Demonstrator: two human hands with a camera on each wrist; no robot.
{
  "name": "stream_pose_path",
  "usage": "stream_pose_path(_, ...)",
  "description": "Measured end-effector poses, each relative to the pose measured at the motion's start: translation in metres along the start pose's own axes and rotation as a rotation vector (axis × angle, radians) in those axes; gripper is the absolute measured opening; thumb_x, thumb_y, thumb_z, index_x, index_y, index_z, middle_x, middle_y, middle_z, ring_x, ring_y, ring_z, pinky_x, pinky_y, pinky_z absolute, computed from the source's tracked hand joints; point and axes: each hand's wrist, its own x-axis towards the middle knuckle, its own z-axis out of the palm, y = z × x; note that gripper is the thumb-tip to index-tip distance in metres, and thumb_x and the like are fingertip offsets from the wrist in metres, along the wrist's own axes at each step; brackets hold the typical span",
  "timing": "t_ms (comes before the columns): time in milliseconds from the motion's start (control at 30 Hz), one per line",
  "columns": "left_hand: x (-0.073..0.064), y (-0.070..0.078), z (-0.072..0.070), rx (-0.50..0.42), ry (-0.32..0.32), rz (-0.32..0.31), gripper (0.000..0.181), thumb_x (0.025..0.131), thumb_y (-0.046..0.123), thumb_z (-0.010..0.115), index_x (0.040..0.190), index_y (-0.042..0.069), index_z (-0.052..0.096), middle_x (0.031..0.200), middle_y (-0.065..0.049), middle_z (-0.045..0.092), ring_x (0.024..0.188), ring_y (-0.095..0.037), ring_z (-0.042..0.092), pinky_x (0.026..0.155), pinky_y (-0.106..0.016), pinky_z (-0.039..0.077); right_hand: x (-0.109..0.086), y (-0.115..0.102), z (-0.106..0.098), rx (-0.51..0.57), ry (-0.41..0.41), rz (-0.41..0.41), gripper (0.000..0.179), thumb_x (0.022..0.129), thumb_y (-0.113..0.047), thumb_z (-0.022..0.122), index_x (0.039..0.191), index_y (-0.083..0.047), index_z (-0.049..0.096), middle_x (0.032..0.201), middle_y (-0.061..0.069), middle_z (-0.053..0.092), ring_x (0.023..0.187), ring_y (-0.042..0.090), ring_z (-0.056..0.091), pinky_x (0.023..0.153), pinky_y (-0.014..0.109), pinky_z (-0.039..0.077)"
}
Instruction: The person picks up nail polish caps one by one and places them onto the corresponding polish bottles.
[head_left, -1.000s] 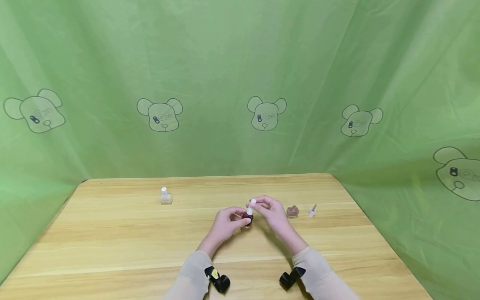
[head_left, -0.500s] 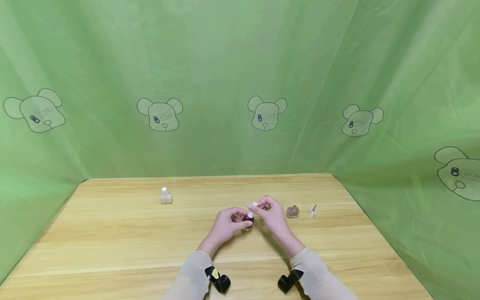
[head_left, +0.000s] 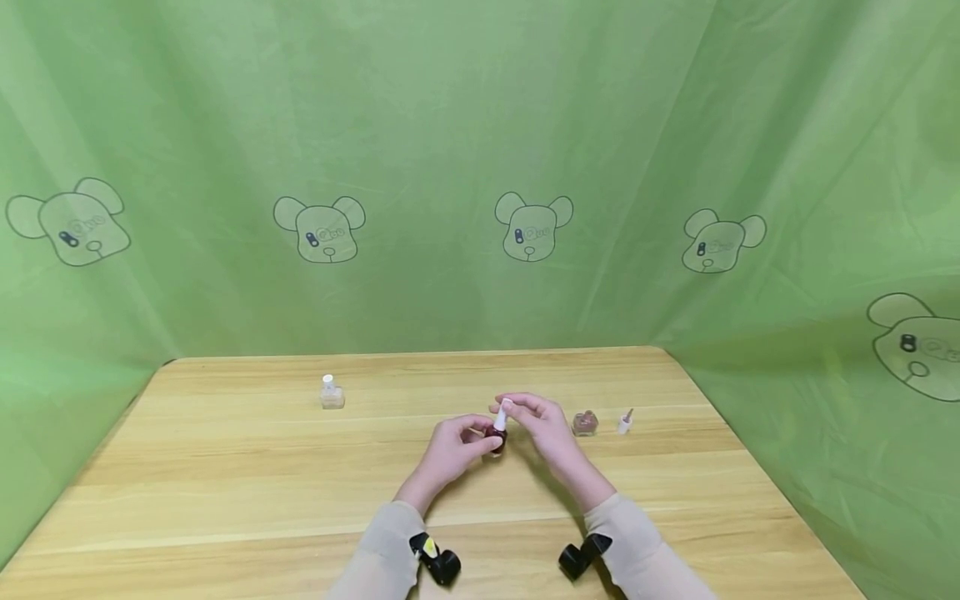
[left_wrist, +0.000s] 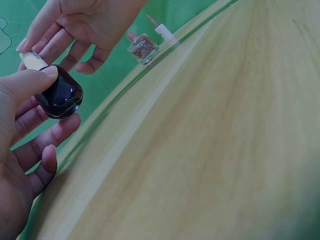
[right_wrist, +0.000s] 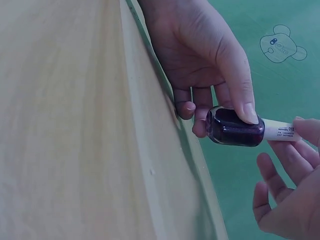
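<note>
A dark red nail polish bottle is held between the thumb and fingers of my left hand, just over the middle of the table. Its white cap sits on the bottle neck, and my right hand pinches the cap's top end. Small print shows on the cap in the right wrist view. To the right of my hands stands an uncapped pink glitter nail polish bottle. Beside that, its white brush cap stands with the brush pointing up.
A clear nail polish bottle with a white cap stands at the back left of the wooden table. Green curtains printed with bear heads hang behind the table and along both sides.
My right hand has turned about the white cap and back, its fingers shifting along it to its top end. My left hand keeps its grip on the dark red bottle, nearly still.
</note>
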Motion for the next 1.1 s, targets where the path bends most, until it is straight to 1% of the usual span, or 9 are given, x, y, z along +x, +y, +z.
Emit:
stream_pose_path(100, 0.0004, 0.0000, -0.0001, -0.001, -0.003, -0.009, 0.027, 0.083, 0.022, 0.077, 0.105, 0.006, 0.072, 0.096, -0.013, 0.073, 0.072, -0.011, 0.062, 0.059, -0.019, 0.050, 0.0001, 0.0000, -0.0004, -0.014, 0.011, -0.002, 0.034, 0.092, -0.026, 0.066, 0.114, 0.001, 0.066, 0.109, 0.017, 0.073, 0.118, 0.024, 0.061, 0.116, 0.050, 0.030)
stream_pose_path(233, 0.0001, 0.0006, -0.0002, 0.003, -0.010, -0.004, 0.027, 0.082, 0.022, 0.078, 0.103, 0.006, 0.072, 0.094, -0.012, 0.073, 0.071, -0.010, 0.061, 0.059, -0.019, 0.050, -0.0005, 0.0005, 0.0000, -0.037, 0.045, 0.002, 0.031, 0.090, -0.024, 0.069, 0.110, -0.001, 0.068, 0.105, 0.014, 0.074, 0.107, 0.019, 0.066, 0.113, 0.048, 0.035)
stream_pose_path(367, 0.0000, 0.0005, -0.0001, 0.002, -0.018, 0.009, 0.026, 0.082, 0.021, 0.078, 0.102, 0.005, 0.073, 0.092, -0.012, 0.073, 0.070, -0.009, 0.060, 0.060, -0.019, 0.051, -0.0011, -0.0002, 0.0020, -0.058, 0.096, 0.010, 0.027, 0.087, -0.021, 0.072, 0.105, -0.002, 0.070, 0.100, 0.009, 0.076, 0.097, 0.011, 0.068, 0.104, 0.039, 0.043)
stream_pose_path(467, 0.0000, 0.0000, -0.0003, 0.002, -0.021, 0.010, 0.026, 0.082, 0.020, 0.078, 0.102, 0.005, 0.072, 0.092, -0.012, 0.073, 0.070, -0.008, 0.060, 0.061, -0.018, 0.051, -0.0003, -0.0001, 0.0037, -0.049, 0.126, 0.008, 0.024, 0.085, -0.017, 0.074, 0.100, 0.000, 0.070, 0.097, 0.009, 0.076, 0.091, 0.009, 0.068, 0.095, 0.032, 0.048)
stream_pose_path(567, -0.0002, -0.0005, -0.0006, 0.004, -0.018, 0.010, 0.026, 0.081, 0.019, 0.079, 0.101, 0.004, 0.072, 0.091, -0.012, 0.073, 0.070, -0.007, 0.060, 0.060, -0.018, 0.051, 0.0004, 0.0004, 0.0044, -0.038, 0.133, 0.007, 0.023, 0.084, -0.015, 0.075, 0.098, 0.002, 0.068, 0.097, 0.010, 0.076, 0.091, 0.009, 0.068, 0.091, 0.029, 0.049)
stream_pose_path(700, -0.0004, -0.0010, -0.0009, 0.005, -0.009, 0.010, 0.026, 0.081, 0.019, 0.079, 0.101, 0.005, 0.072, 0.091, -0.012, 0.073, 0.069, -0.007, 0.060, 0.058, -0.018, 0.050, -0.0004, 0.0002, 0.0040, -0.041, 0.110, 0.009, 0.024, 0.084, -0.015, 0.075, 0.100, 0.001, 0.068, 0.099, 0.010, 0.076, 0.094, 0.010, 0.067, 0.094, 0.030, 0.048)
stream_pose_path(833, -0.0002, -0.0013, -0.0011, -0.002, 0.007, 0.017, 0.027, 0.081, 0.020, 0.079, 0.102, 0.005, 0.072, 0.094, -0.013, 0.073, 0.071, -0.008, 0.061, 0.060, -0.019, 0.052, -0.0011, -0.0006, 0.0033, -0.046, 0.089, 0.007, 0.027, 0.085, -0.017, 0.074, 0.105, 0.000, 0.067, 0.099, 0.008, 0.076, 0.095, 0.009, 0.066, 0.095, 0.030, 0.045)
stream_pose_path(1033, 0.0000, -0.0004, -0.0027, -0.009, 0.055, 0.022, 0.029, 0.080, 0.020, 0.080, 0.103, 0.005, 0.072, 0.096, -0.014, 0.073, 0.073, -0.007, 0.061, 0.065, -0.019, 0.054, 0.0004, -0.0029, 0.0023, -0.017, 0.092, 0.013, 0.029, 0.084, -0.016, 0.075, 0.106, 0.001, 0.066, 0.097, 0.005, 0.076, 0.092, 0.010, 0.066, 0.093, 0.031, 0.046)
stream_pose_path(1100, 0.0007, -0.0007, -0.0039, -0.014, 0.074, 0.024, 0.029, 0.079, 0.020, 0.080, 0.103, 0.006, 0.072, 0.096, -0.014, 0.073, 0.073, -0.007, 0.061, 0.066, -0.019, 0.054, 0.0010, -0.0033, 0.0014, -0.029, 0.094, 0.006, 0.029, 0.084, -0.016, 0.075, 0.107, 0.001, 0.067, 0.097, 0.004, 0.075, 0.092, 0.009, 0.065, 0.092, 0.030, 0.046)
